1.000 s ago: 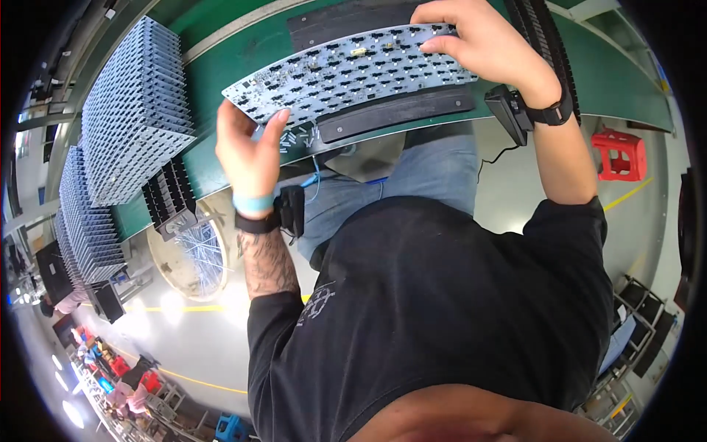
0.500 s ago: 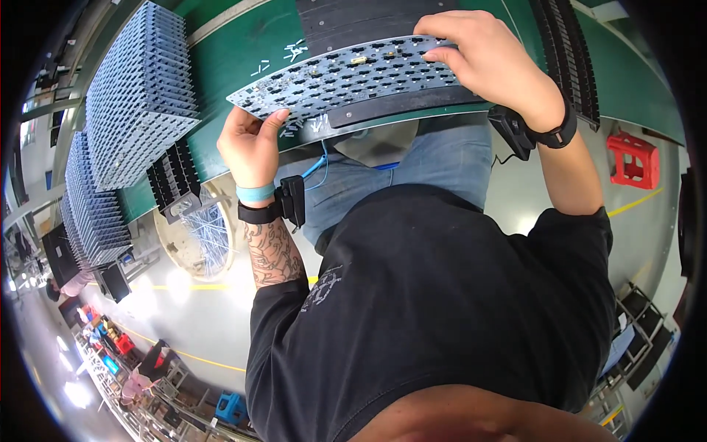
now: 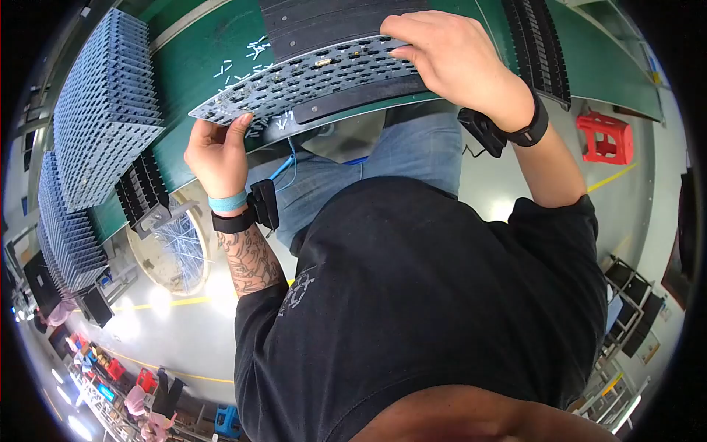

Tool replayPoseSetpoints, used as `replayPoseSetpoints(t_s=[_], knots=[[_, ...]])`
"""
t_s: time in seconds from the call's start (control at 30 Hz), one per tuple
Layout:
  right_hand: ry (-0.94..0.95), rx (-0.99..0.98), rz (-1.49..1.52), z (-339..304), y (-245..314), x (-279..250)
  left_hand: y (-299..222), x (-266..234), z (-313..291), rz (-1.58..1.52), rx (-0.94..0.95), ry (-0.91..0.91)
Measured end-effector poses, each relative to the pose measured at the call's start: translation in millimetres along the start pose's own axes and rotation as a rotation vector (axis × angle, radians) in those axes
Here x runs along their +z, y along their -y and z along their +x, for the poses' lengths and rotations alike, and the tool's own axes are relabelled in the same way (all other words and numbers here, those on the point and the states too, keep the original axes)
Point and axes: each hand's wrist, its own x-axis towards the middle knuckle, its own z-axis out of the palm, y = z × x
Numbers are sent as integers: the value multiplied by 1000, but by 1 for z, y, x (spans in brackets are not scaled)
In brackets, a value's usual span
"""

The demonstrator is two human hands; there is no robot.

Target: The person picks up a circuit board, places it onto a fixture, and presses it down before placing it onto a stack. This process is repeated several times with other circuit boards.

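Held by both ends above the green workbench is a long, thin circuit board [image 3: 324, 77], pale grey with rows of black parts. It is tilted, its far edge raised. My left hand [image 3: 217, 155] pinches the near left corner between thumb and fingers. At the right end my right hand [image 3: 456, 62] grips the far edge, thumb on the near face. A black plate [image 3: 324, 22] lies beyond the board, and a black bar [image 3: 361, 99] runs along its near side. Small white pins [image 3: 258, 48] are scattered past the board's left half, more beside my left thumb.
Tall stacks of similar boards [image 3: 110, 110] stand at the left of the green bench [image 3: 191, 44]. A black slotted rack [image 3: 541, 51] is at the right. Below the bench's left edge sits a round tub [image 3: 151, 254] holding thin sticks. A red stool [image 3: 604, 138] stands at right.
The whole view has shifted, so bench, board and hands appear farther left. More white pins show past the board's left end. Both hands keep their grip.
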Motion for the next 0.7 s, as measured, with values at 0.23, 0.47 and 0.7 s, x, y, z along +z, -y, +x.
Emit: replayPoseSetpoints(t_s=[0.23, 0.47, 0.7], knots=[[476, 411, -14, 17, -37, 3, -16, 0, 13, 484, 54, 1], [529, 406, 252, 3, -102, 35, -23, 6, 16, 702, 10, 0], [780, 575, 83, 32, -105, 48, -14, -40, -12, 668, 74, -187]])
